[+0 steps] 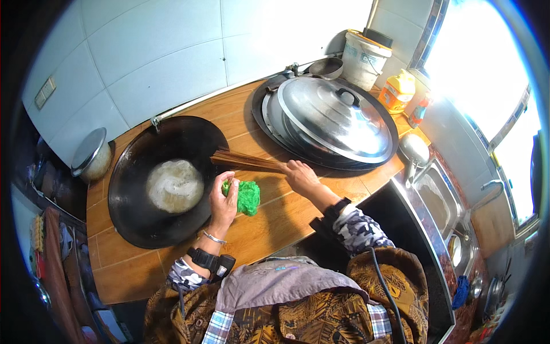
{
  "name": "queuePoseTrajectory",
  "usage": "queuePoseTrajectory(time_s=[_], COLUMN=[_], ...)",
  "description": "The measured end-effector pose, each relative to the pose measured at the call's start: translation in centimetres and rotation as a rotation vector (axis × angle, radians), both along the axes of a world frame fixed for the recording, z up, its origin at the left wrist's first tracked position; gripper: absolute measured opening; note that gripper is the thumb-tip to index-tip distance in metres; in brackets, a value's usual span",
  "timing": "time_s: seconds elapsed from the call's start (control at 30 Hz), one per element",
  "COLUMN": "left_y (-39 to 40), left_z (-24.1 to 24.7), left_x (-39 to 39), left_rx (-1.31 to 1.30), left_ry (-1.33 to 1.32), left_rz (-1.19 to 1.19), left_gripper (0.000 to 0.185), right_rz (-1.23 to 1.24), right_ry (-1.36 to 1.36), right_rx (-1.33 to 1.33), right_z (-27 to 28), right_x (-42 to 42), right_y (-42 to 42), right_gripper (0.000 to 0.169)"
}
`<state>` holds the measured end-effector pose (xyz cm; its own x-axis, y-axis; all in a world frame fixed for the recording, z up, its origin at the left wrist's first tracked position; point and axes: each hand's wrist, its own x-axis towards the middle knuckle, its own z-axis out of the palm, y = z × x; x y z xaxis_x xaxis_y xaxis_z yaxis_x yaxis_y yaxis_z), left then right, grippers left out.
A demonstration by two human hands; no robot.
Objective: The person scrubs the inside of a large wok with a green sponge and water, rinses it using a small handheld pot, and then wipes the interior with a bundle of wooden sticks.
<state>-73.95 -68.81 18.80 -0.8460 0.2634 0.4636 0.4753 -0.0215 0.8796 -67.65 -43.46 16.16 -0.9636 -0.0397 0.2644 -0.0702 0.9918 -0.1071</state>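
Observation:
My left hand (223,202) pinches a green mesh scrubber (248,198) by one side, just right of the near rim of a large black wok (133,172). Frothy, cloudy water (175,187) lies in the bottom of that wok, which is set into the wood-look tiled counter. In my right hand (303,177) is the handle end of a bamboo wok brush (247,161). Its splayed bristles point left and reach the wok's right rim. Both hands are over the counter (253,241) between the wok and my body.
A second wok (260,116) holds a domed metal lid (326,114) at the back right. Behind it stand a white bucket (365,60) and an orange-yellow jug (397,92). Right of it are a metal ladle (414,150) and a sink (457,202). A lidded pot (92,157) sits left.

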Motion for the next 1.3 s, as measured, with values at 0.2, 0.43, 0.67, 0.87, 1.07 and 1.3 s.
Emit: queuePoseTrajectory(time_s=[0.2,0.43,0.67,0.87,1.07,1.3], left_y=[2.8,5.8,6.5,11.3,17.8,25.3], left_z=[-3.3,-2.2,2.1,3.6,5.2,6.9], left_x=[-1.1,-1.4,-1.3,-5.5,-15.7,-27.5], left_rx=[0.109,-0.903,-0.845,-0.787,-0.788,-0.844], left_ry=[-0.131,0.076,-0.053,0.126,0.425,0.331], left_rz=[-0.022,0.167,0.367,0.258,0.195,0.046], left_gripper=[0.018,0.043,0.03,0.023,0.03,0.029], right_rz=[-0.124,0.073,0.058,0.141,0.118,0.061], right_ry=[0.038,0.169,0.138,0.183,0.078,0.109], right_rx=[-0.119,-0.203,-0.198,-0.199,-0.074,-0.132], right_z=[-2.5,-1.4,-3.8,-4.9,-4.0,-2.6], right_x=[4.0,9.2,16.4,16.5,14.4,13.6], right_y=[5.4,11.5,20.9,22.4,20.1,19.3], right_gripper=[0.052,0.047,0.007,0.004,0.013,0.011])
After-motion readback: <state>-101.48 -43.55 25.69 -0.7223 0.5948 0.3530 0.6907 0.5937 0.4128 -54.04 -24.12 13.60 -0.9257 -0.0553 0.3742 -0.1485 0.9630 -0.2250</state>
